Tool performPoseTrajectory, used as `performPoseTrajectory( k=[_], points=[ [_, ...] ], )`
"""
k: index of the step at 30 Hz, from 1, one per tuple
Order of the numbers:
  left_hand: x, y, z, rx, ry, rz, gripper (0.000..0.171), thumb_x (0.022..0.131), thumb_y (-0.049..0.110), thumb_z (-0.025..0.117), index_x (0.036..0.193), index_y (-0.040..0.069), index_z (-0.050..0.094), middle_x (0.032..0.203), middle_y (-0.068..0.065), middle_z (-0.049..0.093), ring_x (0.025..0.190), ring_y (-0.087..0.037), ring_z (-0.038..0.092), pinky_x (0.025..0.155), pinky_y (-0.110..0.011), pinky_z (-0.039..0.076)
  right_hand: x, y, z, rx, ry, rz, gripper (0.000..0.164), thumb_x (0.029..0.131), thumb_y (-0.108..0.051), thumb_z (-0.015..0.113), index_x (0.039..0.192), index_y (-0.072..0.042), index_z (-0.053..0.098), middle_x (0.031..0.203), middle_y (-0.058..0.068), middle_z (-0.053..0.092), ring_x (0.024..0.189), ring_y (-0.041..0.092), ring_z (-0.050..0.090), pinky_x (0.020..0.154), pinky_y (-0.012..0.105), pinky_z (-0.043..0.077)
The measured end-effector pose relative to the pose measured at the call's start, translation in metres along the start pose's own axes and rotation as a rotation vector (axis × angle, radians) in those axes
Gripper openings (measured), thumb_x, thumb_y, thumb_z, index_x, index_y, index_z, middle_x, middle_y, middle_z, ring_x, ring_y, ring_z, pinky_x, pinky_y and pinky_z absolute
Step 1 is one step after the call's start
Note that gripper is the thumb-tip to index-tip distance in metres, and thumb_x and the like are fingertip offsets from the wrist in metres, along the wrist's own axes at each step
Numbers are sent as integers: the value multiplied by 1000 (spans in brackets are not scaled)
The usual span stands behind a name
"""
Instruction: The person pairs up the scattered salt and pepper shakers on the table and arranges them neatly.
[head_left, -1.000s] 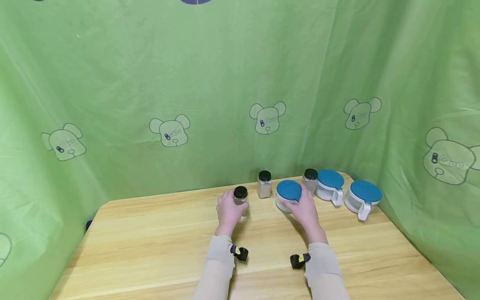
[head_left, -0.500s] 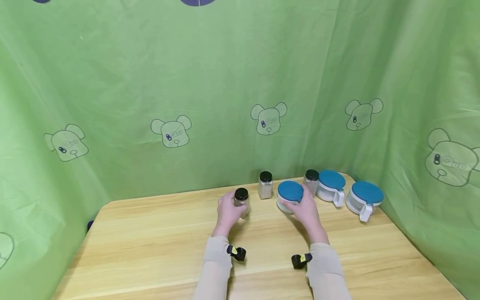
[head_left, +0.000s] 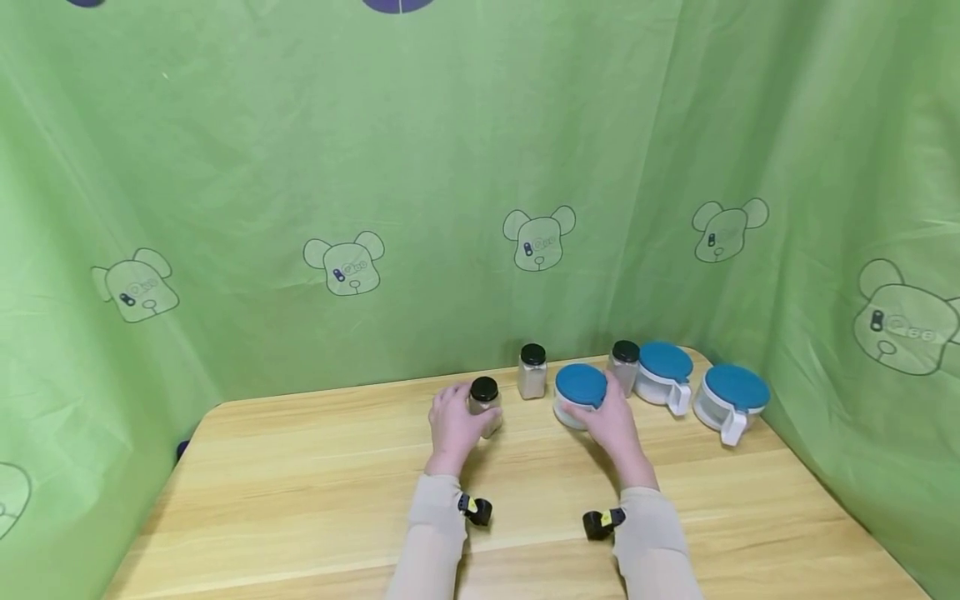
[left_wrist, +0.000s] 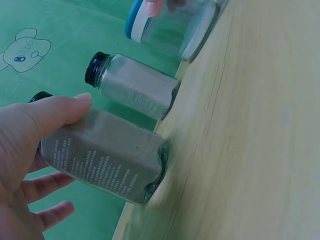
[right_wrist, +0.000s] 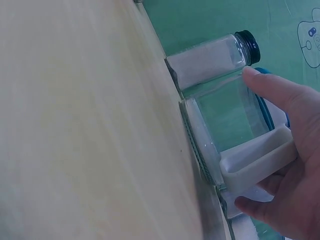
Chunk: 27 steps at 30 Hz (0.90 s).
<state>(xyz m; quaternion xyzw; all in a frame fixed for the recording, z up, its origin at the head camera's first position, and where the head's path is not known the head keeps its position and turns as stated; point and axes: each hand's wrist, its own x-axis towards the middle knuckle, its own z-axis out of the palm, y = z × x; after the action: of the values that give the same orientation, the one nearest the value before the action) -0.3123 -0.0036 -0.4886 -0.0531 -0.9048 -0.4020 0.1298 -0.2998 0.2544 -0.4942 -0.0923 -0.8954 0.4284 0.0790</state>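
Observation:
In the head view my left hand (head_left: 453,427) is at a square glass spice jar (head_left: 486,408) with a black cap, upright on the wooden table. The left wrist view shows the thumb (left_wrist: 67,111) lying against the jar while other fingers spread loosely away from it; the index finger is mostly hidden. My right hand (head_left: 613,423) holds a round glass seasoning jar (head_left: 573,404) with a blue lid. Its thumb (right_wrist: 272,87) lies by the lid, and fingers bend behind the white handle (right_wrist: 260,165) in the right wrist view.
A second black-capped spice jar (head_left: 532,377) stands between the hands, near the back edge. Beyond the right hand are another spice jar (head_left: 625,367) and two blue-lidded jars, one behind (head_left: 663,362) and one farther right (head_left: 735,387). A green curtain (head_left: 420,317) borders the table (head_left: 315,483).
My left hand's fingers have spread slightly leftward from the spice jar, which stays in place. My right hand and its seasoning jar hardly move; the view shifts slightly.

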Motion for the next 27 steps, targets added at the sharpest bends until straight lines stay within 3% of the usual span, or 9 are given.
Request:
performPoseTrajectory(
  k=[15, 27],
  points=[
    [-3, 0, -4, 46, 64, 66, 61, 70, 41, 84, 116, 4, 68, 124, -15, 64, 118, -35, 51, 103, -55, 37, -2, -1, 0, -14, 59, -4, 105, 77, -43, 79, 151, 2, 20, 148, 30, 36, 133, 48, 40, 108, 62, 36],
    [-1, -4, -1, 7, 59, 40, 61, 70, 41, 85, 115, 4, 69, 124, -14, 64, 121, -34, 50, 105, -54, 35, -5, -3, -3, 6, 81, 1, 101, 76, -39, 80, 150, 1, 24, 147, 29, 38, 133, 46, 41, 109, 62, 36]
  ],
)
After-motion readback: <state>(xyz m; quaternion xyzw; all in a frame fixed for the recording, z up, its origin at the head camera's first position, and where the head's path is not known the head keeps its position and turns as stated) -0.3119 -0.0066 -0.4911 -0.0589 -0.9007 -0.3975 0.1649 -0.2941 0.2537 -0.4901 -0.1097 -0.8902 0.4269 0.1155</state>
